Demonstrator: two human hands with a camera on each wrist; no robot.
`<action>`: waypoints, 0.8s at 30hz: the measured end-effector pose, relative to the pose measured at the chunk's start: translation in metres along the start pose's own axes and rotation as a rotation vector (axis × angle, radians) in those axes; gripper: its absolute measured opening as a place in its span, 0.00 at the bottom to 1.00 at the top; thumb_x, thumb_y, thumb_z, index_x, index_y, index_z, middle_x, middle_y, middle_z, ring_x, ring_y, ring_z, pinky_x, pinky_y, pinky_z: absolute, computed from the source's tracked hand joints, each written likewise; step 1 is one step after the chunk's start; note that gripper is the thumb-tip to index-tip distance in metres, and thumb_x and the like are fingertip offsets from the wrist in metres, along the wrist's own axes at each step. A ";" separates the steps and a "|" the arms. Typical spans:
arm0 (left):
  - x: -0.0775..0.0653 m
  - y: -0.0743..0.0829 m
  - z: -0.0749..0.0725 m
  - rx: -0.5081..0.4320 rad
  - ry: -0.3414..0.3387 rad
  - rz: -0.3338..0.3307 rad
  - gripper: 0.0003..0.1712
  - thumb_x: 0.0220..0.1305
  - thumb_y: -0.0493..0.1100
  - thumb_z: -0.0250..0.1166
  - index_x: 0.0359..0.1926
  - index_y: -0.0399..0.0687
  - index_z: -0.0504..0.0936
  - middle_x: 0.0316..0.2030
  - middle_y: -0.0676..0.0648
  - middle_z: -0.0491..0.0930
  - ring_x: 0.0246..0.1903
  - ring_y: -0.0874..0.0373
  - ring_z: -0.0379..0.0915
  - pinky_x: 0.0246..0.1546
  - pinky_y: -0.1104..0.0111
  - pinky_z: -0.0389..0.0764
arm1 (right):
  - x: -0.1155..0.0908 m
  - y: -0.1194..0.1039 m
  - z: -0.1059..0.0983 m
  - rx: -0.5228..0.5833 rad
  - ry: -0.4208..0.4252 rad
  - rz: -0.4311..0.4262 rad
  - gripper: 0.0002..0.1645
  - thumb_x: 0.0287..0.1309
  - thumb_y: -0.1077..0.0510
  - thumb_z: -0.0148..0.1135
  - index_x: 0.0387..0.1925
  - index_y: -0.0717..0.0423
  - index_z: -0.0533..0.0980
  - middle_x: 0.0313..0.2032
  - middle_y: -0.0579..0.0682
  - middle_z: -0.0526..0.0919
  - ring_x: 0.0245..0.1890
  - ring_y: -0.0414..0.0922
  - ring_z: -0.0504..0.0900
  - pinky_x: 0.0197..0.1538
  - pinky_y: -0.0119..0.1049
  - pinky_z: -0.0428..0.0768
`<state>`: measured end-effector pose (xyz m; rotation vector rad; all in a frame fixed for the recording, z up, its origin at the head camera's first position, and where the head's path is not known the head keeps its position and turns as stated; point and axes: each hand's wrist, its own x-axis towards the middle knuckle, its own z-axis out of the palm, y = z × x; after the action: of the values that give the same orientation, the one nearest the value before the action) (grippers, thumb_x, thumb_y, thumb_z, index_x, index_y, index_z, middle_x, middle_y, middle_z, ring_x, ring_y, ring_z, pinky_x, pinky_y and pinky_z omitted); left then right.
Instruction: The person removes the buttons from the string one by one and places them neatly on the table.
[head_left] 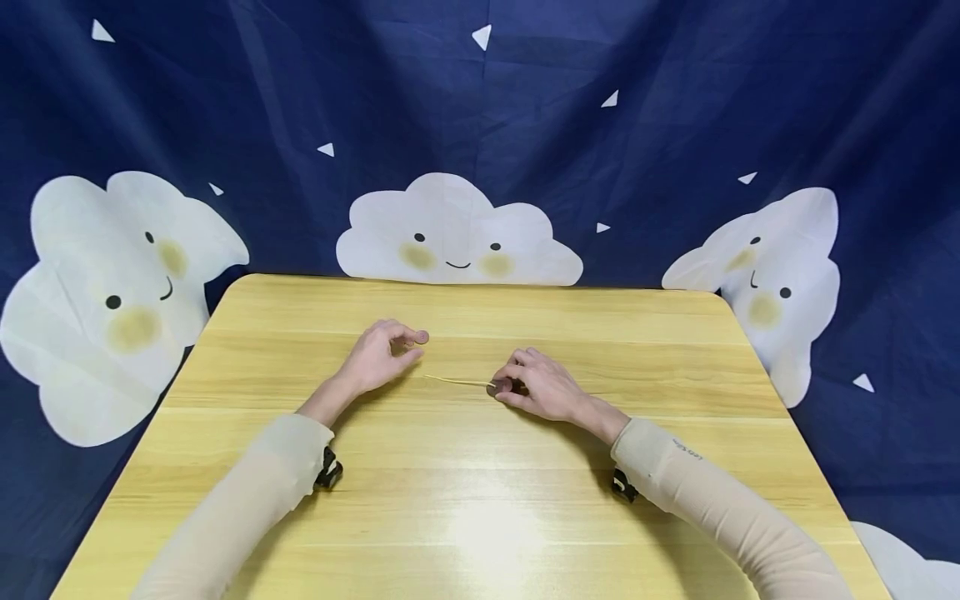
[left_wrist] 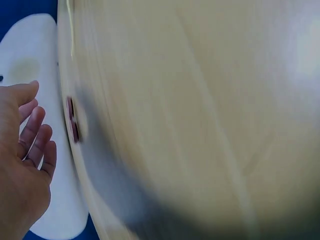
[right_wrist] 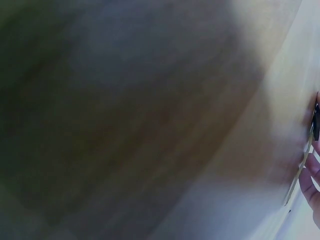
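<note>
A small round reddish-brown disc lies by the fingertips of my left hand. In the left wrist view a gap shows between the loosely bent fingers and the reddish disc, seen edge-on. My right hand pinches a dark brown disc low over the tabletop. From it a thin pale yellow cord stretches left toward the other hand. The right wrist view catches only part of the fingers, the dark disc and the cord at its right edge.
The light wooden table has rounded far corners and carries a bright glare patch near the front. Behind it hangs a dark blue curtain printed with white clouds. Small black devices sit under both sleeve cuffs.
</note>
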<state>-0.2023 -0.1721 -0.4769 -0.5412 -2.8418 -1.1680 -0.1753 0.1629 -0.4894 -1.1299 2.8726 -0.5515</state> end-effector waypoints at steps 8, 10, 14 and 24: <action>-0.003 0.019 0.020 0.030 -0.033 0.091 0.14 0.65 0.44 0.74 0.49 0.43 0.89 0.44 0.45 0.87 0.48 0.50 0.79 0.57 0.54 0.82 | -0.001 0.000 0.001 -0.001 0.004 0.002 0.16 0.67 0.44 0.70 0.52 0.43 0.86 0.43 0.42 0.83 0.45 0.42 0.76 0.46 0.36 0.77; -0.003 0.024 0.026 0.035 -0.035 0.119 0.13 0.65 0.44 0.75 0.48 0.43 0.89 0.42 0.46 0.87 0.47 0.50 0.80 0.61 0.53 0.79 | -0.001 0.000 0.001 0.001 0.003 0.005 0.15 0.67 0.44 0.70 0.52 0.43 0.86 0.44 0.42 0.83 0.45 0.42 0.76 0.45 0.35 0.77; -0.003 0.033 0.038 0.040 -0.043 0.138 0.13 0.65 0.45 0.75 0.48 0.44 0.89 0.42 0.47 0.88 0.47 0.52 0.80 0.64 0.52 0.74 | 0.000 0.000 0.001 0.000 0.008 0.002 0.16 0.67 0.44 0.71 0.52 0.43 0.86 0.44 0.43 0.83 0.44 0.42 0.76 0.45 0.36 0.77; 0.000 0.053 0.059 0.024 -0.141 0.131 0.14 0.66 0.46 0.74 0.49 0.45 0.89 0.47 0.47 0.88 0.51 0.52 0.81 0.61 0.56 0.81 | 0.000 0.001 0.001 -0.005 0.009 0.000 0.16 0.67 0.44 0.71 0.52 0.43 0.86 0.44 0.43 0.83 0.44 0.42 0.76 0.44 0.35 0.78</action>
<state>-0.1785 -0.0969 -0.4834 -0.8252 -2.8780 -1.1149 -0.1760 0.1630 -0.4903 -1.1314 2.8831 -0.5510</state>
